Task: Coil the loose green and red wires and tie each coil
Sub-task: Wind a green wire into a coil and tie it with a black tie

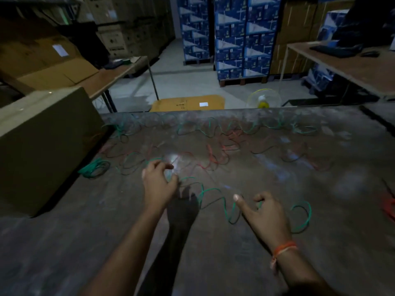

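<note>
Gripping the nearest green wire (211,196) on the counter (213,253), left hand (159,180) and right hand (265,212) both curled round it, we risk snagging the neighbouring red wire (210,160) loops.

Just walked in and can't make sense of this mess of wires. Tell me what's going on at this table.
A person is working on a loose green wire that snakes across the dusty table. The left hand is curled over one end of it and the right hand is on a stretch nearer its looped end. One small green coil already lies beside the cardboard box. More green wire and red wire still sprawl uncoiled further back. The picture is too blurred to show the exact grip.
</note>
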`<move>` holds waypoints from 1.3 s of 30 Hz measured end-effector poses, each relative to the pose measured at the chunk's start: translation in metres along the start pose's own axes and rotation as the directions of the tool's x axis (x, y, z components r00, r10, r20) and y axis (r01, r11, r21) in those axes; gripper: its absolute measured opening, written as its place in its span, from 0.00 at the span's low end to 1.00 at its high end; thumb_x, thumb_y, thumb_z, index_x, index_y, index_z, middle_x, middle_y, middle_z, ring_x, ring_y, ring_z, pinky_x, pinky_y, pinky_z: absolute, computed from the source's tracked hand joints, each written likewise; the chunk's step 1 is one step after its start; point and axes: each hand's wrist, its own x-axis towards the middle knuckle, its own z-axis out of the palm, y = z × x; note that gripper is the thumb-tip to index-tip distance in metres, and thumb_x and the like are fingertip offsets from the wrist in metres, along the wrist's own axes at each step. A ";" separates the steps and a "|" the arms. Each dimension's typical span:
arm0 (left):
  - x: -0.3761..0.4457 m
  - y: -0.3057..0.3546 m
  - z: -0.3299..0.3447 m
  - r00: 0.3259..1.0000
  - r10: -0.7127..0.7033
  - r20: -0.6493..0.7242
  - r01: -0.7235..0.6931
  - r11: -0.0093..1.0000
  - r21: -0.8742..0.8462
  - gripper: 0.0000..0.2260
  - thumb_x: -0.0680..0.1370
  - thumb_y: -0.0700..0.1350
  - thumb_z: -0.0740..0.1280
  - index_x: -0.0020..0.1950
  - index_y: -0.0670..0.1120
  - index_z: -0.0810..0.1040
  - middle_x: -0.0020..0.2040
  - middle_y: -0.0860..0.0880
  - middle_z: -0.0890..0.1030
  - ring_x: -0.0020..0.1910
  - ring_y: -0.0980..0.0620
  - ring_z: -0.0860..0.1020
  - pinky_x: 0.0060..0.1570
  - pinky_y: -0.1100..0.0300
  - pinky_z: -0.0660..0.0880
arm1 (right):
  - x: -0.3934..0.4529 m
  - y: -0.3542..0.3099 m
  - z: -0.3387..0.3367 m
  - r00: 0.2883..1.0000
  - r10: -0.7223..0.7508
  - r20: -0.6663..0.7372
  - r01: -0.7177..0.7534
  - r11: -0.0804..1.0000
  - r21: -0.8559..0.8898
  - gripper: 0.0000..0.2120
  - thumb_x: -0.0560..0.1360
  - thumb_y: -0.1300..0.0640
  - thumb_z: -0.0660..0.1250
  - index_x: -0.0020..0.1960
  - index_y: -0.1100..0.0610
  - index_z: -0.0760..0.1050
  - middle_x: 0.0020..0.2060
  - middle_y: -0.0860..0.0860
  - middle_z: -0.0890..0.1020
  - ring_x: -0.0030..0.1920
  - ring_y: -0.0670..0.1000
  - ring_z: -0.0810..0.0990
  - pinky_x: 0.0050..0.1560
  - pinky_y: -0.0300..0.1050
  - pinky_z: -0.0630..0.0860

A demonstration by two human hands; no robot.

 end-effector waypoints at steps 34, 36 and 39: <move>-0.199 -0.039 -0.093 0.903 -0.148 0.402 0.086 0.982 0.169 0.17 0.75 0.51 0.70 0.63 0.47 0.81 0.56 0.45 0.85 0.57 0.45 0.81 0.52 0.59 0.74 | -0.212 0.002 -0.035 0.941 -0.330 0.076 0.321 0.941 0.111 0.11 0.69 0.70 0.70 0.44 0.56 0.84 0.33 0.38 0.77 0.36 0.35 0.77 0.39 0.24 0.66; -0.232 -0.036 -0.102 0.891 -0.157 0.426 0.100 0.983 0.154 0.17 0.77 0.51 0.70 0.64 0.47 0.81 0.57 0.46 0.85 0.58 0.47 0.81 0.55 0.59 0.74 | -0.231 0.007 -0.042 0.926 -0.356 0.124 0.341 0.931 0.130 0.12 0.69 0.71 0.71 0.44 0.55 0.83 0.33 0.39 0.78 0.40 0.32 0.77 0.40 0.23 0.66; -0.268 -0.034 -0.114 0.879 -0.126 0.459 0.088 0.991 0.104 0.17 0.76 0.53 0.71 0.61 0.47 0.82 0.56 0.48 0.85 0.56 0.50 0.82 0.56 0.58 0.77 | -0.245 0.015 -0.046 0.912 -0.370 0.178 0.349 0.927 0.140 0.13 0.70 0.70 0.72 0.44 0.52 0.83 0.39 0.43 0.82 0.41 0.33 0.77 0.40 0.23 0.67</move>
